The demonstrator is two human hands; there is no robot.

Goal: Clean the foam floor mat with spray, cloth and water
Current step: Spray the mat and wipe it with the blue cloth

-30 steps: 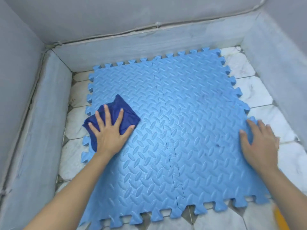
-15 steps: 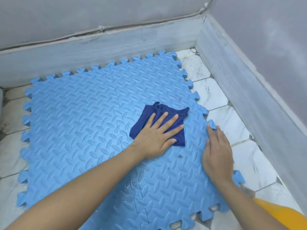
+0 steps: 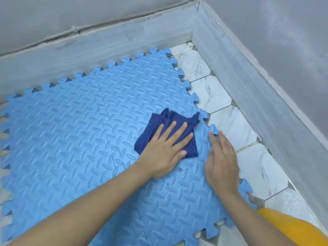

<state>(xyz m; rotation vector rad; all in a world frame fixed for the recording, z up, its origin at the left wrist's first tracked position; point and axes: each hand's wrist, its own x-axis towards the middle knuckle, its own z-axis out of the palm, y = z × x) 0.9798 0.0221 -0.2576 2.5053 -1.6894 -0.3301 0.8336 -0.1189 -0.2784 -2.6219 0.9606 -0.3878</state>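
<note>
Left hand [image 3: 166,150] lies flat with fingers spread, pressing a dark blue cloth [image 3: 177,132] onto the blue foam mat [image 3: 79,130] (bunched past the fingertips). Right hand [image 3: 221,162], fingers straight, holds nothing, resting on the mat's toothed edge just right of the cloth, white floor tiles [image 3: 234,125] beside it.

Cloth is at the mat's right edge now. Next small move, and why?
Probably drag the dark blue cloth back toward the body with the left hand, over the small dark spots beside its wrist. The cloth already sits near the blue foam mat's right edge, and the right hand lies flat there, steadying it.
</note>
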